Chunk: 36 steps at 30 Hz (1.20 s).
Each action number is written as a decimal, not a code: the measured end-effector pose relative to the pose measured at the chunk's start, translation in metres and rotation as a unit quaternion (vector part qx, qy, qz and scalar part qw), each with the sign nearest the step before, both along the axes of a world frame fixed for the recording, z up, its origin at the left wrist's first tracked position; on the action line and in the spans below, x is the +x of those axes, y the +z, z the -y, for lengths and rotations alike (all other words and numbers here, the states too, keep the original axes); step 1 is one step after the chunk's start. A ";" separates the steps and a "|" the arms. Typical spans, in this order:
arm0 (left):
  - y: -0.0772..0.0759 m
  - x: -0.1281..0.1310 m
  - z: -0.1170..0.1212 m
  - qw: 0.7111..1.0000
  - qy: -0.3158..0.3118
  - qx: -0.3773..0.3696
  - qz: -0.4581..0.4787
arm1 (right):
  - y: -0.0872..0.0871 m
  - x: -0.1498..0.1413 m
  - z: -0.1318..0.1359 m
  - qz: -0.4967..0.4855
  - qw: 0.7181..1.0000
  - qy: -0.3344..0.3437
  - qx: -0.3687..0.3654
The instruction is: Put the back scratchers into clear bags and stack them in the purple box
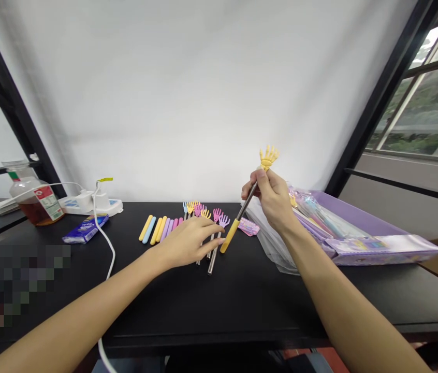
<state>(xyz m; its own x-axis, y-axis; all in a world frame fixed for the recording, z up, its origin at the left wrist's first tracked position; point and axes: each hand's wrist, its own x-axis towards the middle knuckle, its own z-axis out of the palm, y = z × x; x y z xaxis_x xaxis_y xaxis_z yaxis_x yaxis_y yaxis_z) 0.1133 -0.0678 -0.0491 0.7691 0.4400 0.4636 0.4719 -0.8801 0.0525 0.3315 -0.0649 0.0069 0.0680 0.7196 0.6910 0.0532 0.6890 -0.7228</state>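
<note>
A yellow back scratcher (245,207), with a hand-shaped head, a metal rod and a yellow grip, is tilted above the black table. My right hand (268,194) pinches its rod just below the yellow head. My left hand (188,241) is open, fingers stretched out with their tips close to the lower end of the yellow grip; whether they touch it I cannot tell. Beneath and beyond that hand lie several metal rods with small coloured claw heads (217,213), partly hidden. Left of them is a row of loose grips (158,229) in yellow, blue, purple and pink.
An open purple box (385,254) holding wrapped back scratchers stands at the right, beside clear plastic bags (277,254). At the left are a blue packet (86,228), a power strip (116,207), a bottle of brown liquid (34,199) and a white cable (106,243) crossing the table.
</note>
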 end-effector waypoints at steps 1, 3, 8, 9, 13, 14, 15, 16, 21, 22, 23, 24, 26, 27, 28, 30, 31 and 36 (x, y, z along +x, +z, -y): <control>-0.001 0.000 -0.001 1.000 0.003 0.007 -0.005 | -0.001 0.000 0.000 0.004 1.000 0.003 0.001; -0.001 0.000 -0.002 1.000 0.010 0.016 -0.009 | 0.001 -0.002 0.001 0.021 1.000 -0.001 0.011; 0.000 -0.001 -0.003 0.999 0.012 0.025 -0.027 | 0.009 -0.013 -0.002 0.070 0.997 -0.004 0.020; 0.000 -0.001 -0.003 0.999 0.012 0.025 -0.032 | 0.009 -0.016 -0.004 0.073 0.997 -0.008 0.020; -0.001 -0.001 -0.004 0.999 0.024 0.021 -0.041 | 0.006 -0.028 -0.011 0.089 0.996 -0.014 0.024; -0.002 -0.001 -0.004 0.999 0.026 0.020 -0.042 | 0.004 -0.030 -0.013 0.086 0.996 -0.008 0.021; -0.002 -0.001 -0.004 0.999 0.028 0.020 -0.042 | 0.002 -0.032 -0.013 0.080 0.997 0.000 0.017; -0.002 -0.001 -0.004 0.998 0.029 0.019 -0.043 | 0.000 -0.033 -0.014 0.072 0.997 0.008 0.013; -0.003 -0.002 -0.004 0.998 0.027 0.017 -0.048 | -0.006 -0.030 -0.017 0.025 1.000 0.011 0.007; -0.003 -0.002 -0.004 0.998 0.027 0.017 -0.049 | -0.007 -0.029 -0.018 0.015 1.000 0.006 0.008; -0.004 -0.002 -0.004 0.998 0.027 0.017 -0.049 | -0.008 -0.028 -0.019 0.006 1.000 0.002 0.010; -0.004 -0.002 -0.004 0.998 0.027 0.018 -0.050 | -0.010 -0.027 -0.020 -0.002 1.000 -0.001 0.012; -0.004 -0.001 -0.005 0.998 0.026 0.023 -0.051 | -0.013 -0.028 -0.021 -0.009 1.000 -0.001 0.019; -0.004 -0.001 -0.005 0.998 0.026 0.025 -0.051 | -0.015 -0.029 -0.021 -0.009 1.000 0.000 0.022; -0.004 -0.002 -0.005 0.998 0.027 0.028 -0.052 | -0.016 -0.031 -0.021 -0.007 1.000 0.001 0.024; -0.003 -0.002 -0.005 0.998 0.030 0.033 -0.052 | -0.020 -0.035 -0.021 0.001 1.000 0.005 0.028; -0.003 -0.002 -0.005 0.997 0.031 0.035 -0.053 | -0.021 -0.037 -0.022 0.004 1.000 0.008 0.030; -0.002 -0.003 -0.005 0.997 0.034 0.040 -0.060 | -0.026 -0.038 -0.026 0.010 0.999 0.016 0.037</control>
<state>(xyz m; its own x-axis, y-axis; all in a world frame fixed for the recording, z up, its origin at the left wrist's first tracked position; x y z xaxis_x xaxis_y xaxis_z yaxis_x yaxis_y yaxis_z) 0.1107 -0.0629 -0.0510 0.7907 0.4581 0.4061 0.5287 -0.8454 -0.0758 0.2936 -0.0392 -0.0194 0.0316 0.6679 0.7436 0.0444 0.7423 -0.6686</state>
